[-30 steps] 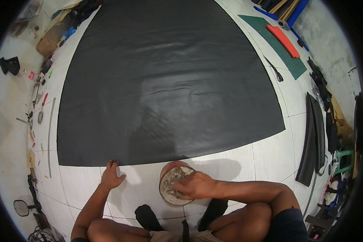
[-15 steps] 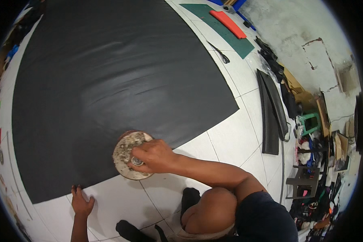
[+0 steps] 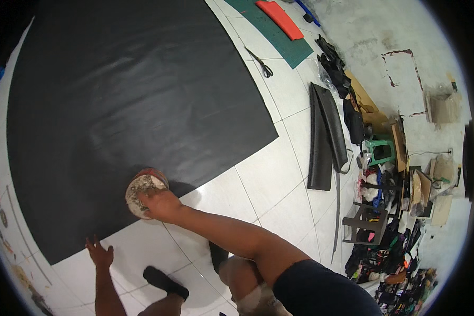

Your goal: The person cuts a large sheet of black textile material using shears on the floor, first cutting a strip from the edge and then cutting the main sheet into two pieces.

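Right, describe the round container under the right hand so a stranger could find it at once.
Start at the big black sheet spread over the white tiled floor and follow its near edge toward the person. The round container sits on that edge, with the right hand on its rim. It is the only round thing there: reddish wall, pale crusted top.

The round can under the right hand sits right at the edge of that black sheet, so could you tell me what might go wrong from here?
1. The crusted round can, gripped by the right hand at the edge of the black sheet, could tip and smear residue.
2. The left hand, flat on the white tiled floor, looks to bear weight; it might slip.
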The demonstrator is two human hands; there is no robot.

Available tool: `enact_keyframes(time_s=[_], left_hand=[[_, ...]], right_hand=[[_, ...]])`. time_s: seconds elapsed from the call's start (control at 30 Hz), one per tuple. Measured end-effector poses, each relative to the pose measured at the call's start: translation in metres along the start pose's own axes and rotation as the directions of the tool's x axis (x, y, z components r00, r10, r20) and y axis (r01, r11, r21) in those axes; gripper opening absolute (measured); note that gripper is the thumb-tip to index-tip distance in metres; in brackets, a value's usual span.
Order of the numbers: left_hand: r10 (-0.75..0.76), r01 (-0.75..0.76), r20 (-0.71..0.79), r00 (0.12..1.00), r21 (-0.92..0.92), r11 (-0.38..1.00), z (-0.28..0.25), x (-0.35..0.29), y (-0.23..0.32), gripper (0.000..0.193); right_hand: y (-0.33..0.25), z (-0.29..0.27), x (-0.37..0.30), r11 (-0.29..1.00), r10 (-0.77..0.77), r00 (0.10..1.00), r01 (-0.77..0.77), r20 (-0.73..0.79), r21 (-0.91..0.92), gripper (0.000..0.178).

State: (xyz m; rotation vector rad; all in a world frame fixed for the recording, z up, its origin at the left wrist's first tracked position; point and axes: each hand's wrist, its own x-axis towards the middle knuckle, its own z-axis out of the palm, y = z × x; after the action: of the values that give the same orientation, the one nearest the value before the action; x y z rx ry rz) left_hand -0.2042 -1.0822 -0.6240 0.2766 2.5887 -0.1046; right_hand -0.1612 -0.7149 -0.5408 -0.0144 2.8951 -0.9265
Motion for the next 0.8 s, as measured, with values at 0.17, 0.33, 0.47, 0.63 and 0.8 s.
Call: enact_keyframes(time_s=[0.17,0.33,0.47,0.63,0.8], left_hand=[[0.462,-0.413,-0.084,0.883,-0.608,0.678,-0.089,-0.101,0.097,0.034],[0.512,-0.120,0.346,0.786,-0.727,0.676,-0.276,-0.307,0.234,0.047],[0.620,-0.251,0.488,0.614,-0.624,0.740,-0.327,-0.390,0.252,0.048],[0.557,-0.006,0.634,0.536,-0.657,0.754,-0.412,-0.418,0.285,0.047],[0.617,0.241,0.472,0.629,-0.874,0.423,-0.510,-0.495,0.407,0.054]], right_hand=[[-0.069,-0.086,-0.107,0.927,0.285,0.889,-0.351,0.359,0.133,0.063],[-0.161,-0.281,-0.293,0.645,0.574,0.440,-0.763,0.691,-0.050,0.041],[-0.149,-0.318,-0.469,0.425,0.870,0.477,-0.854,0.124,0.301,0.040],[-0.127,-0.321,-0.616,0.090,0.942,0.290,-0.704,0.170,0.704,0.043],[-0.133,-0.295,-0.748,-0.317,0.885,0.033,-0.688,0.465,0.653,0.039]])
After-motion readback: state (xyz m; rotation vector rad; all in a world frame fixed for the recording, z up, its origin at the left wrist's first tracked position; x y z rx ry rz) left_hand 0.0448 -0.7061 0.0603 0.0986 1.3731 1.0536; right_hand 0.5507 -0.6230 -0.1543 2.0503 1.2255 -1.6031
